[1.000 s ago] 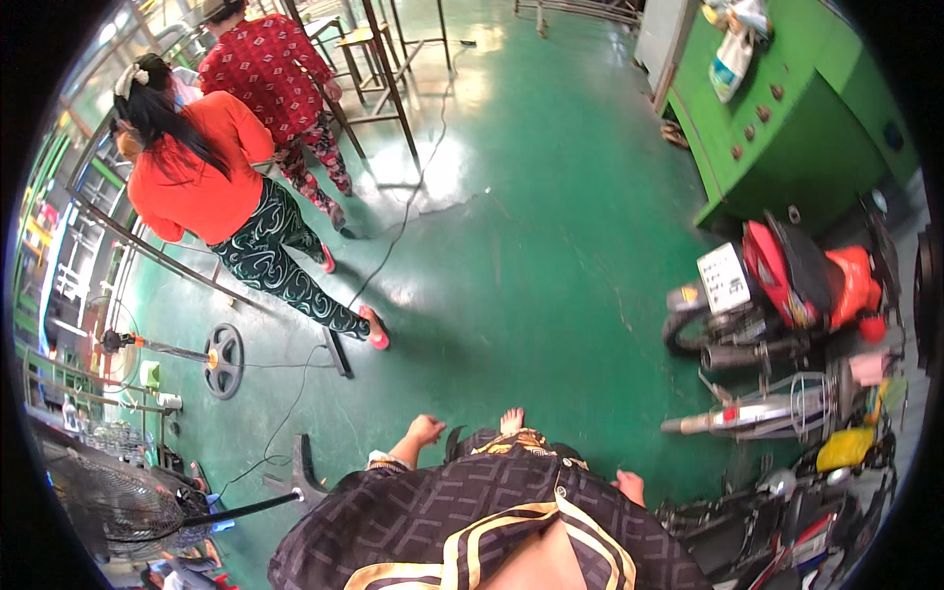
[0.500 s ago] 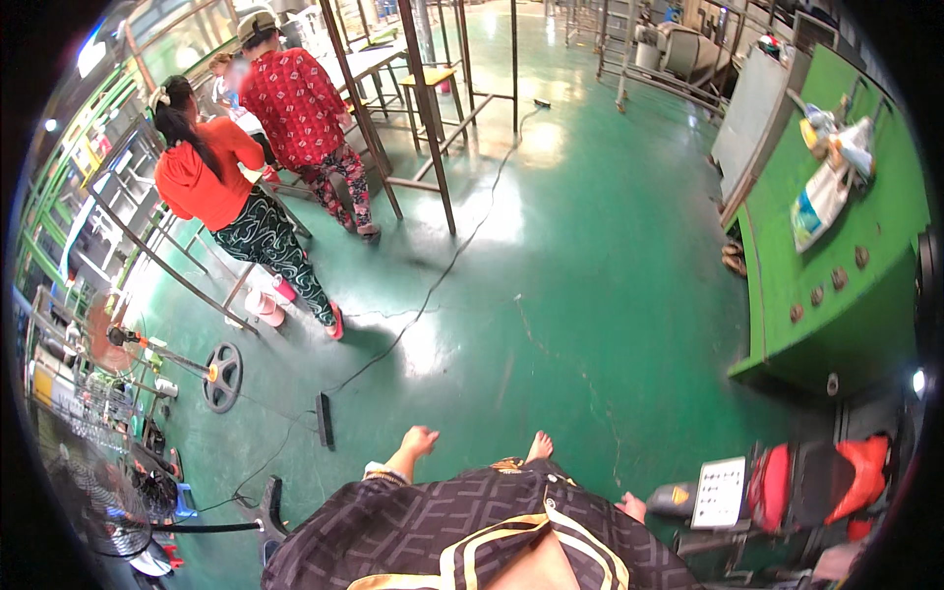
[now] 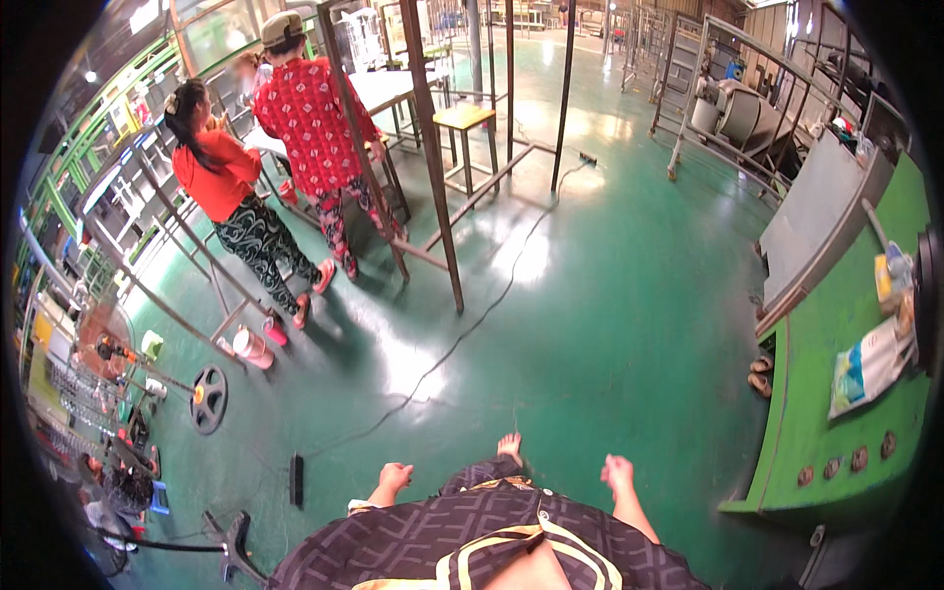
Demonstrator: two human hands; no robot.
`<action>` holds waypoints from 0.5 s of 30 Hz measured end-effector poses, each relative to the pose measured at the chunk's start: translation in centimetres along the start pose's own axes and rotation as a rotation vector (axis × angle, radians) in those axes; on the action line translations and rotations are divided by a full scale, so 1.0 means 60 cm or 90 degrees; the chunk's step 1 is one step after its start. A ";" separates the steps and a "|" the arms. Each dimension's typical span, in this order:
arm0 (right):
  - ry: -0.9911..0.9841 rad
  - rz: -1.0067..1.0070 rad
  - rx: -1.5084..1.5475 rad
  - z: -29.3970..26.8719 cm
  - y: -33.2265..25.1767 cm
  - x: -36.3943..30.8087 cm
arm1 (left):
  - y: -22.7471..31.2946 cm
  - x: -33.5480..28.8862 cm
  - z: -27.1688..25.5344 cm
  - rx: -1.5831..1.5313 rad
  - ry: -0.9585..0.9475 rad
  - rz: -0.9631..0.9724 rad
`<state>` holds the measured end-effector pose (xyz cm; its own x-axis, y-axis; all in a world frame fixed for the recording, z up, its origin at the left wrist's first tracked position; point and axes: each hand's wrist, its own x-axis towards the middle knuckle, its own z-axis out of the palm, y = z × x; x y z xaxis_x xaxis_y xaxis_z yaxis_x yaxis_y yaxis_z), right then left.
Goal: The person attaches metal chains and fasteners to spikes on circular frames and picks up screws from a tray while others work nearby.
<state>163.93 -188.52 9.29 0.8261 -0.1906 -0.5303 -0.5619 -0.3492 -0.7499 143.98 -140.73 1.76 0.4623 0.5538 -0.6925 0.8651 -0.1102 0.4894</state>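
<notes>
My left hand (image 3: 396, 477) hangs in front of my dark patterned shirt, its fingers loosely curled and nothing visible in them. To the right, my right hand (image 3: 618, 472) is held out over the green floor, fingers slightly apart and bent, also with no object showing. Neither hand touches anything. Between them, my bare foot (image 3: 509, 445) steps forward on the floor. Closest to my left hand lies a long black power strip (image 3: 296, 480), with a dark cable (image 3: 433, 369) running away from that area.
Ahead on the left stand a person in orange (image 3: 218, 182) and a person in red (image 3: 310, 123), beside a tall metal frame (image 3: 444, 216) and a yellow-topped stool (image 3: 464, 119). Pink tumbler (image 3: 253, 347) and round fan base (image 3: 208, 400) stand left. At right, a green bench (image 3: 777, 462) carries a bag (image 3: 869, 366).
I have moved forward; the metal frame and green bench appear nearer. My right hand has come up and forward into fuller view. The red and black vehicle at lower right has left view.
</notes>
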 end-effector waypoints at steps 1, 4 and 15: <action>-0.006 0.039 -0.009 0.003 -0.005 0.013 | 0.077 0.044 -0.006 0.050 0.011 0.071; -0.079 0.062 -0.136 -0.035 -0.039 0.033 | 0.341 0.114 -0.029 0.126 0.059 0.275; 0.056 0.072 0.074 -0.148 0.226 0.640 | 1.223 0.178 -0.152 -0.183 0.242 0.713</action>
<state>188.40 -208.70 -17.71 0.7546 -0.3035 -0.5818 -0.6489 -0.2128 -0.7306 210.60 -135.41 35.10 0.7975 0.4813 0.3637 -0.0725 -0.5221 0.8498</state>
